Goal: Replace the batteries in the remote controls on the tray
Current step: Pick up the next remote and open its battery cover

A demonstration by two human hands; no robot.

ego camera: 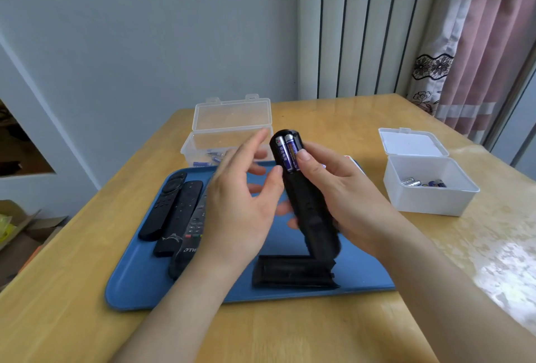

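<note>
As the fingers of our right hand [342, 188] curl round the black remote [309, 206], tilted upright with batteries [285, 153] exposed, our left hand [240, 200] spreads beside it; the cover [293, 271] lies crosswise below, on the tray [136, 275].

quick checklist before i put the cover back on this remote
1. Both batteries in the bay: ok, two sit side by side at the top of the remote.
2. Polarity right: cannot tell, the end markings are too small to read.
3. Remote held firmly: ok, the right hand grips it, thumb at the bay's edge.
4. A hand free for the cover: ok, the left hand is open and holds nothing.
5. Cover within view and unblocked: ok, it lies on the tray below the hands.
6. Bay closed: not ok, the cover is off.
</note>
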